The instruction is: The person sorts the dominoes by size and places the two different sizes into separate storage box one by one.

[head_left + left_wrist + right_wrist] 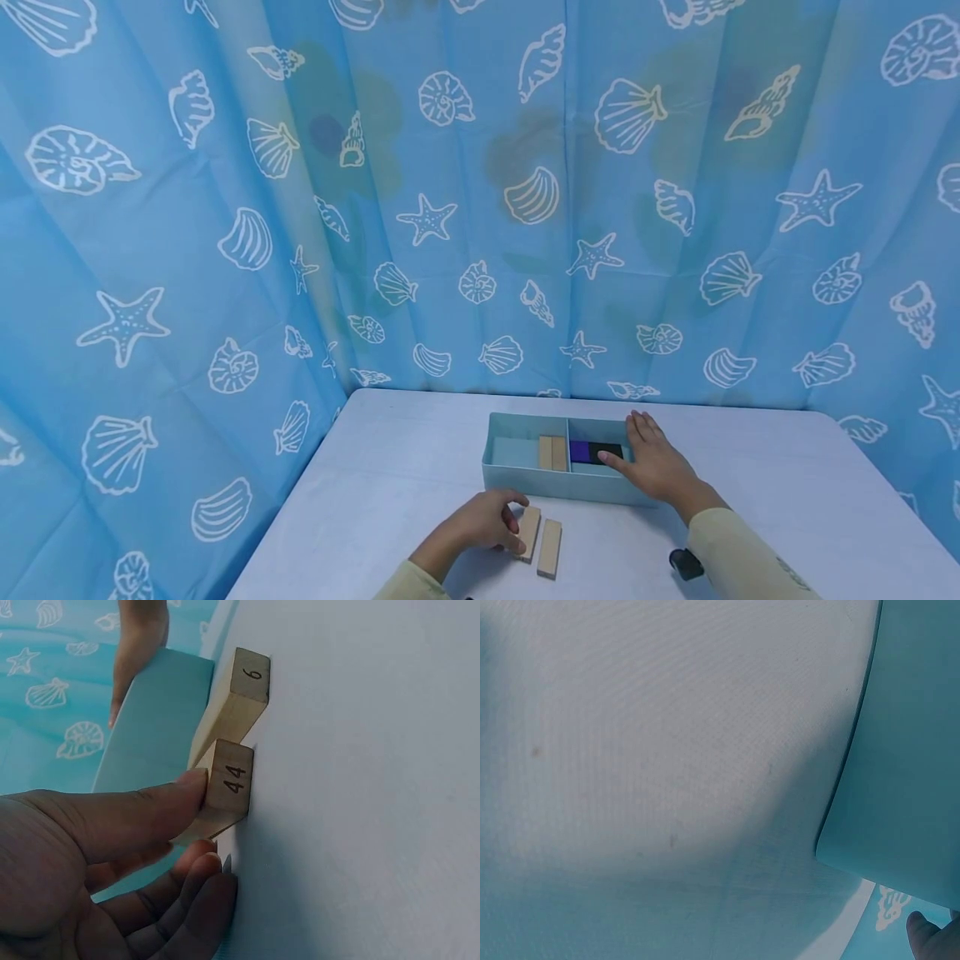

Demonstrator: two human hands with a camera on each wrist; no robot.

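Observation:
My left hand [483,521] pinches a wooden block marked 44 [231,780], thumb on one long side and fingers on the other. That block is low at the white table. Beside it lies a second wooden block, marked 6 [252,675], roughly parallel to it. Behind both stands a light blue two-compartment box [555,483]. At the box's right end rests my right hand [660,467], fingers stretched along the end wall and thumb reaching over the right compartment. In the right wrist view only a fingertip [922,934] shows past the box wall.
Two wooden blocks [552,453] lie side by side in the box's left compartment, against the divider. The right compartment holds a purple piece [580,452] and a black piece [606,450]. A blue seashell-print curtain [480,208] hangs behind the white table [420,450].

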